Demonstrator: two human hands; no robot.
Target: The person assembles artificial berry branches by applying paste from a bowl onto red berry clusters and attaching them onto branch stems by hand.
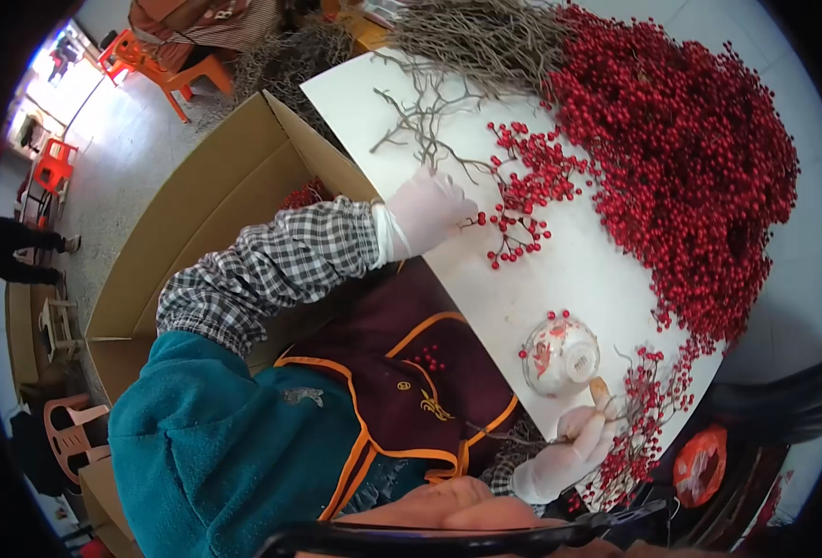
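Note:
My left hand (427,214), in a white glove, is closed at the table's near edge. A small red berry sprig (515,236) runs from its fingers, and bare twigs (422,119) lie just beyond the hand. At the lower right, my right hand (574,451), also gloved, is closed round a thin brown twig (513,435); one bare fingertip shows. Red-berried branches (648,409) spread beside this hand; which of them join the twig is unclear. A round patterned bowl (543,361) stands on the white table (494,298) near the right hand.
A large heap of red berry branches (681,167) covers the table's far side, beside a pile of bare twigs (476,42). An open cardboard box (206,205) stands at the left, with orange chairs (173,74) behind. Another person's dark-clothed legs (20,246) show far left.

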